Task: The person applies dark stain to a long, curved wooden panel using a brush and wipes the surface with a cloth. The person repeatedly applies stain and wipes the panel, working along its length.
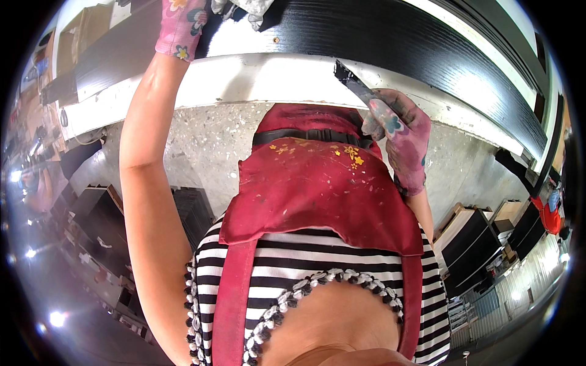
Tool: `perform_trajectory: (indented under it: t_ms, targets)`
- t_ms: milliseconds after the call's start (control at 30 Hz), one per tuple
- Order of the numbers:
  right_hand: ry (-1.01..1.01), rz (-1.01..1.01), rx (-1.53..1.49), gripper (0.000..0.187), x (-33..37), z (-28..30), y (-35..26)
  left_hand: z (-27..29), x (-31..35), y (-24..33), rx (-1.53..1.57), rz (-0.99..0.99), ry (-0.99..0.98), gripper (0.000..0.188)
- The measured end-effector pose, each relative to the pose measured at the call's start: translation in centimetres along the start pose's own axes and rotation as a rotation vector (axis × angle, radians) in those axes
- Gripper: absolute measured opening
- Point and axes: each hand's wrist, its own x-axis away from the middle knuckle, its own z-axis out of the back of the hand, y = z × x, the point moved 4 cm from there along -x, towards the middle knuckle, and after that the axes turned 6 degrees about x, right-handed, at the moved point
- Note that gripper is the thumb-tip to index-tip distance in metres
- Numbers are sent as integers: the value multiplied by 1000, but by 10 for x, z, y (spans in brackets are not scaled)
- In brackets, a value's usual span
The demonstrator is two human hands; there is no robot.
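A workshop with a speckled concrete floor (207, 146) is filling the frame, with stacks of dark panels (470, 244) sitting at the lower right and lower left. Across the top, a long black board (390, 43) with a wood grain is lying on a white-edged desk (244, 79) that is curving from upper left to right.

The scraper (353, 82), a narrow dark blade, is sitting just right of centre in the upper part of the frame, its tip touching the front edge of the board. The right hand (400, 137), in a paint-smeared flowered glove, is wrapping its fingers closed around the handle. The left hand (180, 27), gloved the same way, is reaching to the upper left and resting near the board; whether its fingers are spread or curled I cannot tell, since the frame is cutting them off.

To do this well, I judge the blade should be kept at a low angle along the edge, with light, even pressure, while the left hand is steadying the board so the blade is not gouging the finish.

A stained red apron (311, 195) over a striped top is hanging below.
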Motion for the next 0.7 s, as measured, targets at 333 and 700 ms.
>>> perform_trajectory:
  t_ms: [333,700]
  targets:
    - [-58,86,-10,22,-2,0,-3,-4,3,3,-68,-5,-20,24]
    - [-63,104,-59,28,2,7,2,2,-1,1,-99,-48,-37,24]
